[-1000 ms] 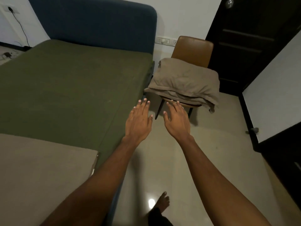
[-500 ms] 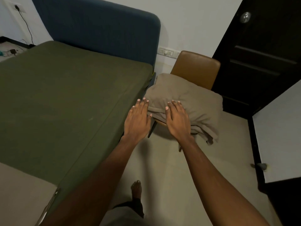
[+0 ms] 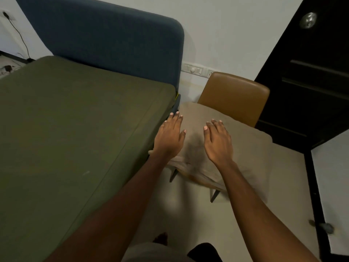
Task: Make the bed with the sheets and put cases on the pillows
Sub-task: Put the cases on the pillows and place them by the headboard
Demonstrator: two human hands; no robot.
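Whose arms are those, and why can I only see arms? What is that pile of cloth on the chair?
There is no machine here. A person wears a camera on their head that looks down, so every picture shows only their own arms. The left hand and right hand are flat and open over a pile of folded beige bedding on a brown chair. Neither hand has a grip on anything. I cannot tell whether they touch the pile. Beside the chair is the bed: a green mattress with a blue headboard. The bedding is probably meant for making that bed.
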